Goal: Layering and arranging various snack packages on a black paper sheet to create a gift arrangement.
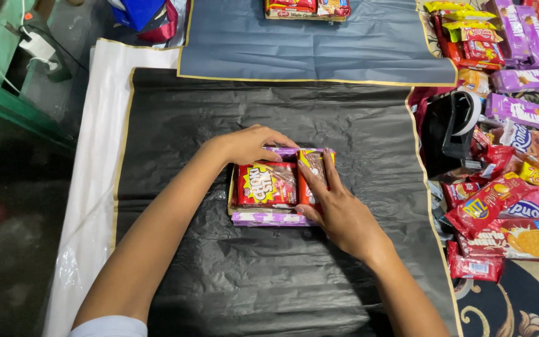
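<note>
A small flat bundle of snack packets (268, 186) lies in the middle of a black wrapping sheet (269, 125). A red packet sits on top, a brown one beside it, and purple packets edge the near and far sides. My left hand (249, 143) rests curled over the bundle's far left corner, fingers touching the far purple packet. My right hand (335, 206) lies flat against the bundle's right side, its fingers spread over the brown packet and its thumb at the near purple packet.
A blue-grey sheet (319, 43) lies beyond the black one, with another packet bundle (307, 9) at its far edge. A black tape dispenser (450, 125) and a heap of loose snack packets (513, 156) fill the right. A white sheet (98, 162) borders the left.
</note>
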